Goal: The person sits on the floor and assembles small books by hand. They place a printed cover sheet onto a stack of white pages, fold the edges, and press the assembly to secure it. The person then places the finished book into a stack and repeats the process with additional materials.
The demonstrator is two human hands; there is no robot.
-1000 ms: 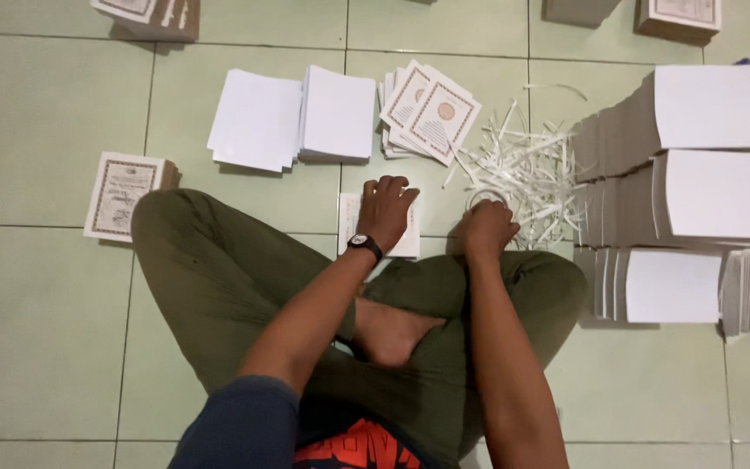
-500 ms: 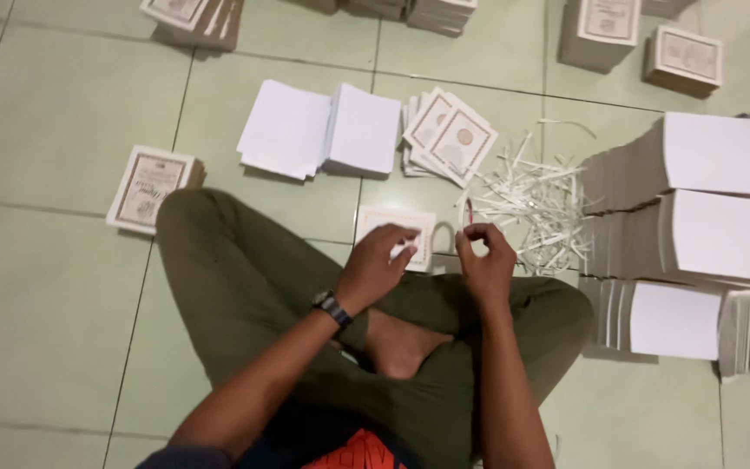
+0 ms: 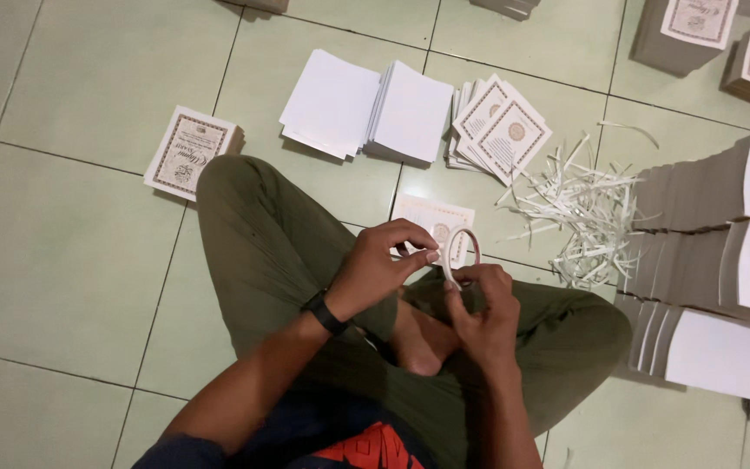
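Both hands hold a roll of tape [image 3: 460, 254] above the lap, right hand [image 3: 479, 304] fingers closed on its rim, left hand [image 3: 381, 265] pinching at its edge, apparently seeking the free end; peeling needs a fingernail's purchase.

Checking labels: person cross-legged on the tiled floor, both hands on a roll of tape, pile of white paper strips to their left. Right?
Not quite. The pile of white paper strips lies to the person's right, as the head view shows. The rest holds: cross-legged on the tiled floor, left hand and right hand both on the roll of tape.
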